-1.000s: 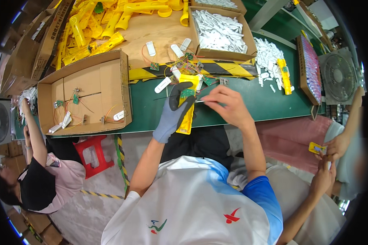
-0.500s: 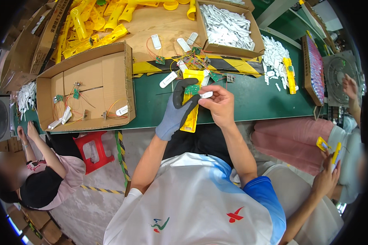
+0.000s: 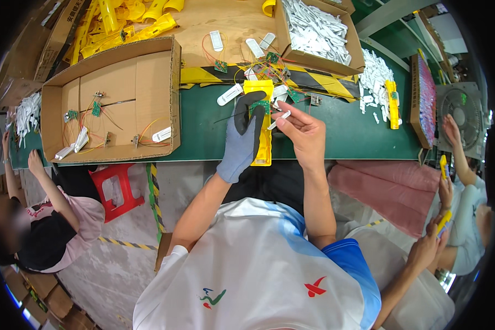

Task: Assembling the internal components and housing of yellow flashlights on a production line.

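Note:
My left hand (image 3: 240, 137), in a grey-blue glove with dark fingertips, is closed around a long yellow plastic housing (image 3: 263, 149) at the table's near edge. A small green circuit board (image 3: 260, 106) shows at the gloved fingers, over the housing. Bare, my right hand (image 3: 307, 136) pinches a slim white plastic piece (image 3: 280, 119) just right of the housing, tilted. Whether that piece touches the housing I cannot tell. Just beyond both hands lies a loose cluster of wired circuit boards (image 3: 295, 97) and white plastic covers (image 3: 229, 94).
An open cardboard box (image 3: 115, 132) with several wired boards stands to the left. Yellow housings (image 3: 143, 30) are heaped behind it. A carton of white pieces (image 3: 319, 36) stands at the back right, near a loose white pile (image 3: 375, 74). Co-workers' hands (image 3: 423, 250) show at the right.
The white piece has turned from nearly level to a slant in my right fingers. My left hand keeps its hold on the housing. The whole view has shifted a little.

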Demonstrator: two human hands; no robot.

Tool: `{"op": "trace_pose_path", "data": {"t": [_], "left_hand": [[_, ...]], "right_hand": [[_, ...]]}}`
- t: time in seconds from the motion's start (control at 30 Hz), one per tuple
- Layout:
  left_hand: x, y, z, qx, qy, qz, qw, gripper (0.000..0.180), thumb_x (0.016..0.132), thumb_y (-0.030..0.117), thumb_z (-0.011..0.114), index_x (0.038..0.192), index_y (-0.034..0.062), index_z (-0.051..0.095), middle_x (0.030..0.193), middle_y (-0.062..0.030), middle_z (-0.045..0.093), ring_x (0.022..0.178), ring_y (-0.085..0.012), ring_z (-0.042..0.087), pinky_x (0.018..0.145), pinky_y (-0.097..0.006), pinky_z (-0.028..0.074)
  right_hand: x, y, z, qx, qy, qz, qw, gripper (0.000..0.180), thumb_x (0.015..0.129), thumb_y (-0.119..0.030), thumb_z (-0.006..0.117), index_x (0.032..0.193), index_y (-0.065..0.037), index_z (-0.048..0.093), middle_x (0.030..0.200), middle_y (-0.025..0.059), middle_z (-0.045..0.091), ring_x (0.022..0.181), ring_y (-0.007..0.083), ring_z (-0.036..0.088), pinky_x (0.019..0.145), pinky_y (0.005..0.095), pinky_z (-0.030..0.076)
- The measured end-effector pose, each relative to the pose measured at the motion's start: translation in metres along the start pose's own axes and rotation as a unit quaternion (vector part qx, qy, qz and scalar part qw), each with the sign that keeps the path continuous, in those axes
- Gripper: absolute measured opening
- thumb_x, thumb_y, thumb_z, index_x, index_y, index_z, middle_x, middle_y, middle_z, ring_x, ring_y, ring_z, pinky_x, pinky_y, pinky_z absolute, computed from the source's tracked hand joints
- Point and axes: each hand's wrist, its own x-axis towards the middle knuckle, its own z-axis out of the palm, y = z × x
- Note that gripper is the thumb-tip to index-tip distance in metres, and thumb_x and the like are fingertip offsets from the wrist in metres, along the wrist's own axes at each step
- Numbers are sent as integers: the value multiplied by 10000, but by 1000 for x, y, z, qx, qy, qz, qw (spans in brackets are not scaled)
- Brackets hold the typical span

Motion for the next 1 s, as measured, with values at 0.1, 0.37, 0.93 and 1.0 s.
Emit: {"op": "trace_pose_path", "data": {"t": [0.1, 0.37, 0.93, 1.0], "left_hand": [[-3, 2, 2, 2, 2, 5, 1000, 306, 957, 102, 550, 1256, 45, 525, 1109, -61, 596, 938, -95, 554, 782, -250, 473], [-6, 4, 10, -8, 29, 5, 1000, 372, 929, 53, 532, 1300, 38, 505, 1120, -113, 625, 974, -160, 594, 824, -321, 483], [-1, -4, 7, 182, 12, 83, 980, 241, 893, 88, 549, 1124, 19, 559, 988, -164, 626, 879, -302, 637, 753, -361, 501], [-1, -6, 5, 175, 11, 90, 980, 239, 890, 83, 548, 1121, 19, 558, 984, -162, 625, 873, -299, 635, 752, -359, 500]], "right_hand": [[0, -4, -2, 1, -14, 8, 1000, 414, 848, 20, 688, 1244, 64, 577, 1014, 148, 691, 939, 148, 655, 841, 258, 528], [3, -10, -1, -45, 15, 11, 999, 408, 825, 38, 701, 1213, 88, 585, 1027, 154, 691, 923, 147, 666, 843, 264, 538], [-3, 7, 6, 11, -19, -7, 1000, 448, 818, 101, 668, 1253, 61, 568, 1141, 168, 648, 969, 162, 649, 877, 282, 540], [0, 11, 6, -20, -19, -35, 999, 439, 825, 95, 664, 1253, 42, 579, 1227, 162, 608, 998, 152, 626, 873, 270, 539]]}}
